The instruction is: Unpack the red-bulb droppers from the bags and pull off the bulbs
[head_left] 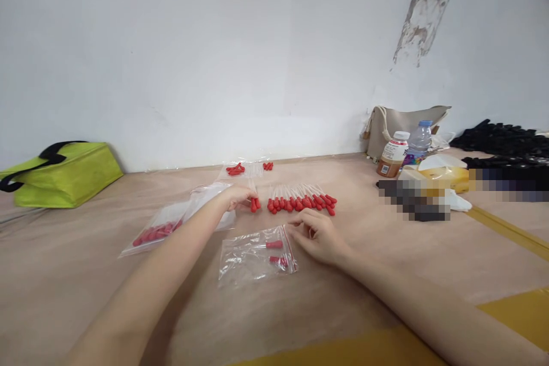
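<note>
My left hand (234, 197) reaches forward, its fingers pinched on a couple of red-bulbed droppers (254, 202) at the left end of a row of droppers (302, 200) lying on the table. My right hand (317, 234) rests with curled fingers at the red-striped mouth of a small clear zip bag (253, 254) that holds two droppers. What the right fingers hold, if anything, I cannot make out.
More clear bags with red droppers lie at left (156, 231) and at the back (240, 169). A lime-green bag (64, 174) sits far left. Two drink bottles (392, 154), a beige pouch (405, 123), yellow packets and black cloth (501, 143) crowd the right.
</note>
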Demonstrator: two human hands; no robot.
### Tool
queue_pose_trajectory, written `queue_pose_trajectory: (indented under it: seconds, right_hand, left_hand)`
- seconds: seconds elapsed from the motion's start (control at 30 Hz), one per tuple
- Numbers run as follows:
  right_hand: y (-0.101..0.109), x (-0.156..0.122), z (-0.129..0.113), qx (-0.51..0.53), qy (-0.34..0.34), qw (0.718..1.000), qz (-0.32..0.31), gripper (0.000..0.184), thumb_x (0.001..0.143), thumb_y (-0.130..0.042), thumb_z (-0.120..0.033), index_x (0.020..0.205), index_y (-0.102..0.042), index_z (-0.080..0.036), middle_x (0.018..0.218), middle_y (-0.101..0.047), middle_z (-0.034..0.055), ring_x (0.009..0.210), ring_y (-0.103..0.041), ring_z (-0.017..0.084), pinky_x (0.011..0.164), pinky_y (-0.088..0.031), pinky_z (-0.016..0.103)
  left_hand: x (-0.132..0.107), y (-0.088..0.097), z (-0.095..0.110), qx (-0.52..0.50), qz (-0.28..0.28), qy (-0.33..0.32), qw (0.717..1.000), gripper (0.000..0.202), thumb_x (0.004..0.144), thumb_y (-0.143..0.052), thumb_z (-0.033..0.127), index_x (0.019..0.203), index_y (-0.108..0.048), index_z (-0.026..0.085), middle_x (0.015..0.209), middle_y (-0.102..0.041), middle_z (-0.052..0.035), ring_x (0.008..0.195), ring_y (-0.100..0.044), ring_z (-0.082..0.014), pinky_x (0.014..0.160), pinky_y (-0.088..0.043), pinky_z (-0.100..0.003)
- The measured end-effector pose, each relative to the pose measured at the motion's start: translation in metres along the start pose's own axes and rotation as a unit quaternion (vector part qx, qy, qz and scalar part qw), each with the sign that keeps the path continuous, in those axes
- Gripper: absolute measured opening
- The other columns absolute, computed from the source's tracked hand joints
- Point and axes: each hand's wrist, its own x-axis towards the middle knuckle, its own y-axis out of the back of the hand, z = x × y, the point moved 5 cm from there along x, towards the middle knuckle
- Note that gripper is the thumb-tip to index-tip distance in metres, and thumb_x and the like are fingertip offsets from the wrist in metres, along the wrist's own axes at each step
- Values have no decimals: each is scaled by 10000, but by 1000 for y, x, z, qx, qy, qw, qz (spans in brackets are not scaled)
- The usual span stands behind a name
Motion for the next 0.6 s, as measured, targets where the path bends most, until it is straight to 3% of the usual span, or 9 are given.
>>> queue_pose_trajectory:
  seconds: [0.07, 0.13, 0.27, 0.5, 0.6]
  right_hand:
    - [5, 1, 7, 29, -30, 998, 36, 137, 801, -493, -247, 907, -560, -193, 657, -501, 3, 561, -471, 109, 557, -422, 244]
    - [8, 2, 11, 52, -41, 996, 57, 147, 796, -495, -236, 926, -544, -187, 620, -464, -12, 560, -458, 111, 546, -412, 236]
    - [7, 3, 10, 72, -28, 996, 47, 115, 784, -504, -223, 874, -561, -180, 690, -479, 5, 532, -421, 89, 505, -383, 223]
    - [5, 3, 3, 92, 25, 995, 31, 73, 772, -510, -178, 786, -581, -171, 768, -502, 24, 541, -421, 68, 480, -357, 202]
    - [3, 2, 4, 91, 24, 996, 14, 73, 769, -512, -169, 778, -585, -169, 785, -511, 26, 531, -419, 60, 475, -357, 195]
  left_hand:
    - [17, 3, -1, 36, -4, 32, 999, 160, 715, -607, 197, 580, -614, 111, 586, -623, -29, 548, -575, -116, 583, -459, -226]
    - [30, 0, -3, 64, -13, 55, 996, 144, 785, -572, 240, 770, -626, 107, 778, -637, -50, 685, -595, -137, 654, -481, -266]
    - [43, -9, -5, 101, -23, 72, 992, 291, 863, -490, 294, 1110, -503, 141, 1094, -538, -80, 920, -559, -180, 770, -484, -379]
    - [43, -15, -6, 130, 0, 64, 989, 298, 862, -493, 291, 1118, -501, 138, 1097, -536, -81, 924, -558, -185, 770, -484, -382]
    - [42, -12, -7, 140, 28, 52, 988, 230, 843, -525, 279, 999, -551, 112, 961, -593, -64, 800, -590, -147, 696, -503, -317]
